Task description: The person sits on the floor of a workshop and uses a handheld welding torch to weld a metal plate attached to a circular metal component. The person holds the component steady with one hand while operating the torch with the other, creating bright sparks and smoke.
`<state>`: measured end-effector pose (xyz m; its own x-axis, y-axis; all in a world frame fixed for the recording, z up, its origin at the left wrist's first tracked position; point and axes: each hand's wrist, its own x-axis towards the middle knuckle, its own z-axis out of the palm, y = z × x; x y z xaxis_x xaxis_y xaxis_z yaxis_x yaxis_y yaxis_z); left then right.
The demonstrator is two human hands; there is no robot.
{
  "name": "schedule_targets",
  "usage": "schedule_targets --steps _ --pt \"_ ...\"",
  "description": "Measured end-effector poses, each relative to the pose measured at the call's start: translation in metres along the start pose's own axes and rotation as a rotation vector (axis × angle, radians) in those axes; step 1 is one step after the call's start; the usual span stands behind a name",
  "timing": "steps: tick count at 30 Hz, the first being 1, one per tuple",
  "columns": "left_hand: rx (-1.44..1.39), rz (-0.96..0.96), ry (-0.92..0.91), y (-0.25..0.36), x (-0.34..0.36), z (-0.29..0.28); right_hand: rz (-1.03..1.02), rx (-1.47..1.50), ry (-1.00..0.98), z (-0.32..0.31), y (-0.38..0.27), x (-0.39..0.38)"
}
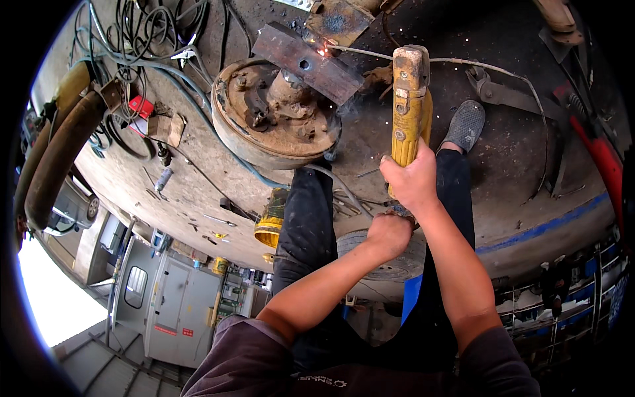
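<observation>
My right hand (413, 175) grips the handle of a worn yellow electrode holder (409, 99). A long thin rod (367, 51) passes through its head; its left end glows and throws sparks against a rusty flat steel bar (307, 63) with a round hole. That bar lies across the hub of a rusty brake drum (231, 126). My left hand (390, 236) is closed just below the holder's tail end, where a grey cable (350, 197) runs to it; the fingers are partly hidden. The rod's right part bends down in a long curve.
Tangled cables and hoses (155, 33) lie at the far left. A yellow bucket (270, 221) stands by my left knee, a tire (380, 255) between my legs. Large tongs (509, 96) lie right of my shoe (467, 126). A red bar (598, 159) is at the right edge.
</observation>
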<state>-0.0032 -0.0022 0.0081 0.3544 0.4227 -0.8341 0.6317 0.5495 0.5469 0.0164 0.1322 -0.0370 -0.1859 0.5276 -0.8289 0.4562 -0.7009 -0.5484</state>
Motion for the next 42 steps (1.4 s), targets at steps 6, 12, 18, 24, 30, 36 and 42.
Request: schedule_targets --steps 6,12,18,24,30,36,42 --pt "0.008 -0.005 -0.048 0.0 0.001 -0.002 -0.015 -0.035 -0.013 0.001 0.001 0.001" --pt "0.004 -0.017 -0.055 0.0 0.001 0.001 -0.023 -0.046 -0.022 0.002 0.002 0.002" --pt "0.006 -0.006 -0.042 -0.001 0.001 0.002 -0.017 -0.065 -0.024 0.002 0.004 0.004" --pt "0.014 0.004 -0.059 -0.003 0.001 0.003 -0.012 -0.084 -0.046 0.001 0.004 0.006" --pt "0.017 0.009 -0.098 -0.002 0.001 -0.003 0.066 -0.001 -0.035 0.003 0.006 0.005" --pt "0.023 0.005 -0.04 -0.002 -0.001 0.001 -0.036 -0.019 0.028 0.004 0.0 0.002" --pt "0.026 -0.002 -0.064 0.0 0.0 -0.003 -0.029 -0.048 -0.008 0.001 -0.002 0.003"
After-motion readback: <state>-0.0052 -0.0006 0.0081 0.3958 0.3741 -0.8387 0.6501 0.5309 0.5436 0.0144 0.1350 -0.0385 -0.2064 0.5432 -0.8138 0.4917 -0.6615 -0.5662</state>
